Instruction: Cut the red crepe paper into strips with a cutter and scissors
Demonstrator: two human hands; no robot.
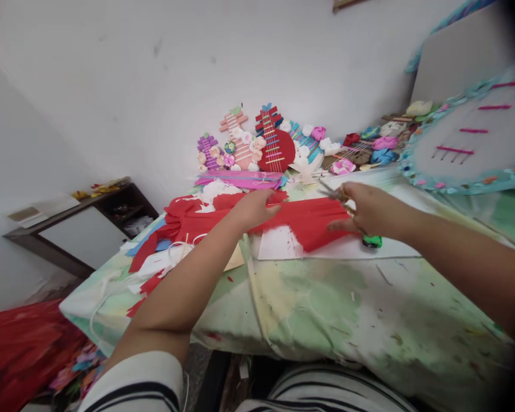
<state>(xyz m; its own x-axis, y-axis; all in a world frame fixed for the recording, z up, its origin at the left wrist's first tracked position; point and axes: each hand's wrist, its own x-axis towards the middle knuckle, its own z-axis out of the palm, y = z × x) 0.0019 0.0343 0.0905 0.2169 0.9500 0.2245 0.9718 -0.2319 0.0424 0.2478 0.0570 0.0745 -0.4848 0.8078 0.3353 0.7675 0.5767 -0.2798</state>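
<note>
Closest to the camera are the person's striped sleeve (137, 380) and striped lap, right at the near edge of the desk (326, 309), which is covered in a paint-stained green and white cloth.

Further in, the left hand (255, 207) lies flat, fingers spread and released, pressing down on a red crepe paper sheet (309, 220) that lies across the middle of the desk. The right hand (369, 210) is clenched around a pair of scissors (337, 193). The blades poke out toward the left, over the far edge of the red sheet, and a green handle (372, 241) shows under the palm. Whether the blades are touching the paper is hard to tell, since it's a bit blurry. Under the sheet's near edge is a white card (283, 243).

More red and white scraps (163, 252) are piled on the left. Along the far edge, against the wall, stand paper guitars (272, 143) with paper flowers (380, 143) beside them, and on the far right sits a big round grey board (476, 134) with blue trim.
</note>
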